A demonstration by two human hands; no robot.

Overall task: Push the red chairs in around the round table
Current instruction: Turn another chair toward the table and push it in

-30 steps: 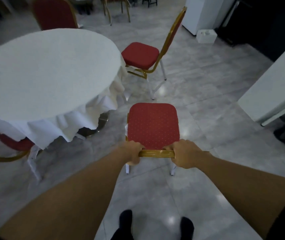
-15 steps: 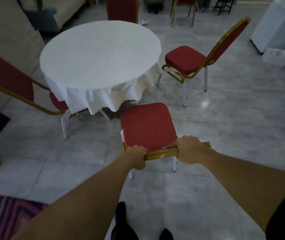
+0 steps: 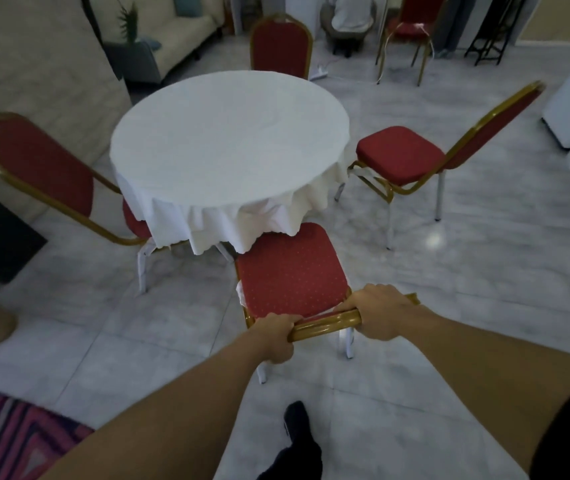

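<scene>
Held chair: the red-cushioned chair with a gold metal frame (image 3: 290,278) stands nearest the viewer; its far seat edge sits just under the hanging cloth hem
Left hand: the left hand (image 3: 275,337) wraps the gold top rail near its left end; fingers closed tight around the rail
Right hand: the right hand (image 3: 382,317) clamps the same rail at its right end; fingers curled around it; a two-point hold likely keeps the chair from twisting as it slides
Desk: the round desk under a white draped tablecloth (image 3: 228,140) is centre frame
Other chairs: the left red chair (image 3: 39,168) is tucked part-way under the cloth; the right red chair (image 3: 403,154) stands apart from the rim; the far red chair (image 3: 281,46) sits behind the desk
Open room: bare grey marble floor (image 3: 467,271) to the right; room under the cloth ahead seems ample; the pedestal is hidden
</scene>
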